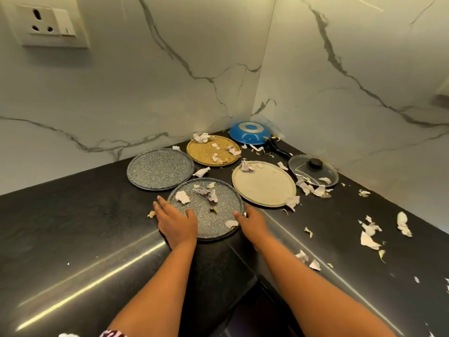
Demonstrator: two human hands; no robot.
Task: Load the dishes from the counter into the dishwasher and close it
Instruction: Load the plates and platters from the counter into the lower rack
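1. We see the near speckled grey plate point(206, 210) lying flat on the dark table point(73, 215), at the inner corner of its L shape, with the plate's near rim at the table's edge.
2. The left hand point(176, 221) rests on this plate's left rim, fingers stretched out along the edge and thumb lying on the plate's surface, so it reads as open.
3. The right hand point(252, 223), which wears a ring, touches the plate's right rim. We cannot tell whether its fingers curl round the edge.
4. Pale scraps point(182, 197) lie on this plate and are scattered over the table to the right.
5. Behind and to the left sits a second speckled grey plate point(160, 169), bare of scraps.
6. A golden plate point(212, 150) lies farther back with scraps on it, and a cream plate point(263, 183) lies to the right of the near plate.
7. In the corner a blue pan point(250, 133) rests upside down by the marble wall point(145, 81), its black handle pointing towards a glass lid point(313, 170) with a black knob.
8. A wall socket point(46, 21) is mounted at the upper left.
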